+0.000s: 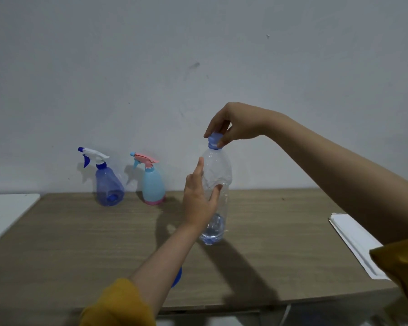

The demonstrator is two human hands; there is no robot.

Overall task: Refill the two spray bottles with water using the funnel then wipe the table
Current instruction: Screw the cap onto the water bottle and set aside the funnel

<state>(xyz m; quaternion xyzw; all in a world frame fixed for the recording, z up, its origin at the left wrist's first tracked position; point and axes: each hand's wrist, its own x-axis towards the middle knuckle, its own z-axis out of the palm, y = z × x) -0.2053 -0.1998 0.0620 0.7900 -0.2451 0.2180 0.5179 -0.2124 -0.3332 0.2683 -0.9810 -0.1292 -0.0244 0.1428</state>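
Note:
A clear plastic water bottle [218,175] stands at the middle of the wooden table [80,243], with a little water at its bottom. My right hand [233,123] pinches its blue cap [214,140] from above. My left hand [199,196] lies against the bottle's left side, fingers straight, thumb on the front. Two spray bottles stand by the wall: a dark blue one [108,187] with a white trigger and a light blue one [153,184] with a pink trigger. A blue funnel [177,277] peeks out from under my left forearm.
A white folded cloth or paper [356,241] lies at the table's right edge. A white surface [7,208] adjoins the table on the left. A plain wall rises right behind the spray bottles.

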